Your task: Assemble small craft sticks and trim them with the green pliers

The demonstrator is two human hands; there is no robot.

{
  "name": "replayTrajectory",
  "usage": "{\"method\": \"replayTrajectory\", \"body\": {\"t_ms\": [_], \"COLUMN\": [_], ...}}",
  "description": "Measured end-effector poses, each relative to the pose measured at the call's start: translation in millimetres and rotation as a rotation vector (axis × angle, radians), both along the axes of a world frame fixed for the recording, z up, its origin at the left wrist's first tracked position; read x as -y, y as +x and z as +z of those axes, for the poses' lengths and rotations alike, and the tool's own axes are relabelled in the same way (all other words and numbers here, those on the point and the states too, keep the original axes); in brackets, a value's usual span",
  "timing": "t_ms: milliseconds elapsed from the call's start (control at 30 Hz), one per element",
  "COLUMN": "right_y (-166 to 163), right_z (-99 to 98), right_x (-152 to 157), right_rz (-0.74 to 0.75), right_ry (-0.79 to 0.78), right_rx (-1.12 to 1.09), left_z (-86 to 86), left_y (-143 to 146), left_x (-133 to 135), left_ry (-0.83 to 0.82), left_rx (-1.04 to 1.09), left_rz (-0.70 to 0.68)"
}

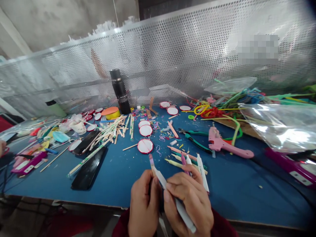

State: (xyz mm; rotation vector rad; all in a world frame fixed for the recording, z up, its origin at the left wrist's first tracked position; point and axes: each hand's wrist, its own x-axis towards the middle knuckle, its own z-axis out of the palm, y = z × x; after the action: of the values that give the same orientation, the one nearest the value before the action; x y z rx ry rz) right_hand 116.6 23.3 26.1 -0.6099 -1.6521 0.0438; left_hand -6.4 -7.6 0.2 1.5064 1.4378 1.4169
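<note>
At the front edge of the table, my left hand (144, 204) is closed on a small wooden craft stick (151, 162) with a purplish-pink end pointing away from me. My right hand (189, 194) grips a white marker (184, 214), its tip close to the stick; I cannot tell whether they touch. Just beyond my right fingers lie more markers: a magenta one (183, 159), a white one (202, 172) and a yellow-green one (174, 163). A round white disc with a red rim (145, 146) lies ahead of my hands.
A pink glue gun (228, 144) and green-handled pliers (197, 141) lie to the right. Left are a black phone (89, 169) and wooden sticks (118, 130). A black bottle (120, 92) stands before the perforated metal panel (172, 62). Another person's hand (2, 148) shows far left.
</note>
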Motion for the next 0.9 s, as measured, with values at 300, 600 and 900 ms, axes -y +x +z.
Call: {"method": "replayTrajectory", "body": {"t_ms": [300, 600, 900], "right_y": [-1.1, -1.8, -0.4], "right_z": [0.0, -3.2, -0.9], "right_x": [2.5, 2.9, 2.9], "right_rz": [-0.016, -0.006, -0.035], "right_ry": [-0.008, -0.013, -0.034], "right_rx": [-0.012, -0.03, -0.005], "left_z": [-5.7, -5.0, -4.3], "left_y": [-2.7, -2.3, -2.5], "left_x": [0.7, 1.4, 2.0], "left_ry": [-0.007, -0.027, -0.017], "left_rx": [-0.016, -0.026, -0.055], "left_rz": [-0.004, 0.016, 0.006]}}
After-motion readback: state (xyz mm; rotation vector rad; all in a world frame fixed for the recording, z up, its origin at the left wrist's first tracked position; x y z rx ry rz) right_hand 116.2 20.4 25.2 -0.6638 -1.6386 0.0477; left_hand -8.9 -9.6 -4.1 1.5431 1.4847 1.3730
